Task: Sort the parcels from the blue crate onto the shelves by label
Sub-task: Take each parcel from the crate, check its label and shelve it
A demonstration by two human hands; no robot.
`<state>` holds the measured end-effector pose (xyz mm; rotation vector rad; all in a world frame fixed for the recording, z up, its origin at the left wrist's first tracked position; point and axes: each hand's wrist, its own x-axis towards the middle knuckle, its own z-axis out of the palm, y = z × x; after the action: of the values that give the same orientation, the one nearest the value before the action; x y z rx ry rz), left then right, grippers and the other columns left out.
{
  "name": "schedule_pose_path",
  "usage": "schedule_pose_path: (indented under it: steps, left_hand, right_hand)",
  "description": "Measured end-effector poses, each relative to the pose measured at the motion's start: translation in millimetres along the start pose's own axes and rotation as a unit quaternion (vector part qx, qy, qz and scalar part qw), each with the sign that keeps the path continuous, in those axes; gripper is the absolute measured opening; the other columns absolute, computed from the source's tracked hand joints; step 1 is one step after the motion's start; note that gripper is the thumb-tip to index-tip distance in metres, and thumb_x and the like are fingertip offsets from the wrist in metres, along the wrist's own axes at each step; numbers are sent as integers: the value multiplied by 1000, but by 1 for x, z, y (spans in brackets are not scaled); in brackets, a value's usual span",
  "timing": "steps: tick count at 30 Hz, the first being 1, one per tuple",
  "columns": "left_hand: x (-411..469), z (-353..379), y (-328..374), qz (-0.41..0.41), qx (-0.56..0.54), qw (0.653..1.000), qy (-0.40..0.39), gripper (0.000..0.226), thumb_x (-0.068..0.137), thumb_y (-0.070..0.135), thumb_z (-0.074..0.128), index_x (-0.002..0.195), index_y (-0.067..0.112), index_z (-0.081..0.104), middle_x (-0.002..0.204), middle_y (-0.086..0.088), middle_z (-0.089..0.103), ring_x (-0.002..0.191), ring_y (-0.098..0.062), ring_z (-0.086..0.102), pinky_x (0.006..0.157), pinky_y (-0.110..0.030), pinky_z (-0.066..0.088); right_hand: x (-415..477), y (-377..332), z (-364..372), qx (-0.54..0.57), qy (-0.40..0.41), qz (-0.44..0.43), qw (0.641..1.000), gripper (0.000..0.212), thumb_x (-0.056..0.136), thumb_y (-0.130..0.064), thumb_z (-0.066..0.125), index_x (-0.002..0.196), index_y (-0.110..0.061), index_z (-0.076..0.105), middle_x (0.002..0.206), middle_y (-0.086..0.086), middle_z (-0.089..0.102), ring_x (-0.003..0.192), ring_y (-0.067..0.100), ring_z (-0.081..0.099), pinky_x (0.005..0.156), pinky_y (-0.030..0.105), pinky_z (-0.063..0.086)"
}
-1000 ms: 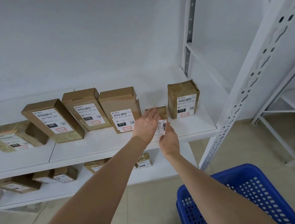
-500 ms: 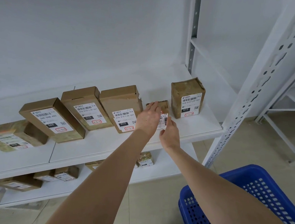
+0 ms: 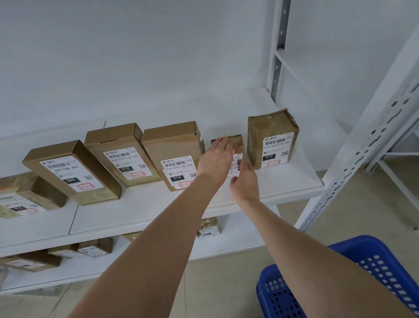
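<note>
While the blue crate [image 3: 382,270] sits lower right, its inside hidden behind a forearm, the small parcel [image 3: 238,144] stands on the shelf [image 3: 136,210], with the left hand [image 3: 214,159] and right hand [image 3: 245,184] flanking it, fingers straight.

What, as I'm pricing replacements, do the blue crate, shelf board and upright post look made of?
Blue crate: likely moulded plastic, from its uniform colour and grid of holes. Shelf board: smooth matt white, painted metal or laminate; cannot tell. Upright post: probably white-painted steel, with punched slots.
</note>
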<state>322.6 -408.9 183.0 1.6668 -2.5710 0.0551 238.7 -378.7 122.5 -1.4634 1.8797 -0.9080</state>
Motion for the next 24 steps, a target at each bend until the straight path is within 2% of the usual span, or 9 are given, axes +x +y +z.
schedule_pose_path:
  steps: [5, 12, 18, 24]
  left_hand:
    - [1, -3, 0, -14, -13, 1000, -3, 58, 89, -6, 50, 143, 1, 29, 155, -9, 22, 146, -20, 14, 116, -32, 27]
    - [-5, -10, 5, -21, -2, 1000, -9, 59, 88, -4, 50, 143, 4, 27, 154, -9, 20, 145, -23, 18, 113, -34, 31]
    - [-13, -15, 10, -17, 8, 1000, -25, 65, 87, -4, 49, 146, 6, 22, 157, -9, 14, 145, -23, 15, 114, -33, 26]
    - [-25, -25, 15, -31, 11, 998, -46, 70, 87, -4, 51, 148, 9, 20, 156, -4, 15, 144, -20, 17, 106, -34, 35]
  right_hand:
    - [-2, -2, -6, -12, -17, 18, 1000, 60, 87, 2, 52, 144, -8, 34, 139, 15, 43, 116, 29, 53, 99, 35, 44]
    - [-13, -4, -16, -35, -37, 40, 998, 62, 89, -1, 55, 146, -11, 30, 144, 14, 36, 118, 30, 53, 99, 34, 43]
    - [-25, -2, -29, -52, -43, 47, 997, 58, 91, -3, 56, 143, -11, 33, 139, 14, 39, 119, 30, 52, 98, 34, 43]
    - [-41, -1, -42, -49, -42, 47, 997, 60, 91, -5, 56, 145, -10, 30, 137, 14, 40, 120, 30, 51, 97, 35, 44]
